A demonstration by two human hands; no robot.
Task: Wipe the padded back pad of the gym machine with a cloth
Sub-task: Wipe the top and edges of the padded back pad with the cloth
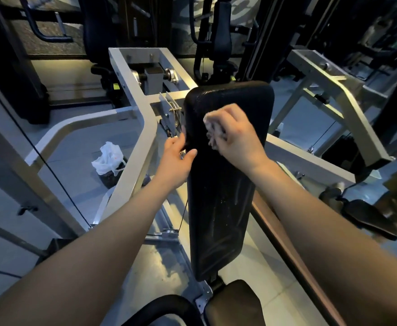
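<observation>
The long black back pad (223, 208) of the gym machine stands upright in the middle of the head view, with faint streaks on its lower half. My right hand (237, 135) grips a crumpled pale cloth (214, 129) and presses it against the upper part of the pad. My left hand (177, 156) grips the pad's left edge, thumb on the front face and fingers curled behind it.
A silver steel frame (134, 128) runs along the pad's left side, and another silver arm (347, 109) rises at the right. The black seat cushion (235, 304) sits below the pad. A white plastic bag (109, 158) lies on the floor at the left.
</observation>
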